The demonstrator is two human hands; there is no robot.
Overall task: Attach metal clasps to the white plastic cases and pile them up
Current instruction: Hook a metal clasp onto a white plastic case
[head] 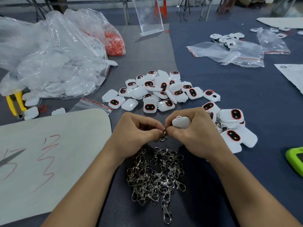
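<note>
A slip was judged the main risk: the small ring of the clasp (163,134) could spring shut before being threaded through the loop of the white case (181,122), and the clasp could be dropped into the heap of clasps (157,176), where it would tangle with the others. The ring was largely hidden by fingertips, so its engagement could only be guessed. Just beyond the heap, the left hand (139,128) was curled, the clasp pinched between thumb and forefinger. The right hand (195,130) was closed round the case, thumb and forefinger brought to the ring. Fitted cases (232,126) were piled beyond the heap, to its right.
</note>
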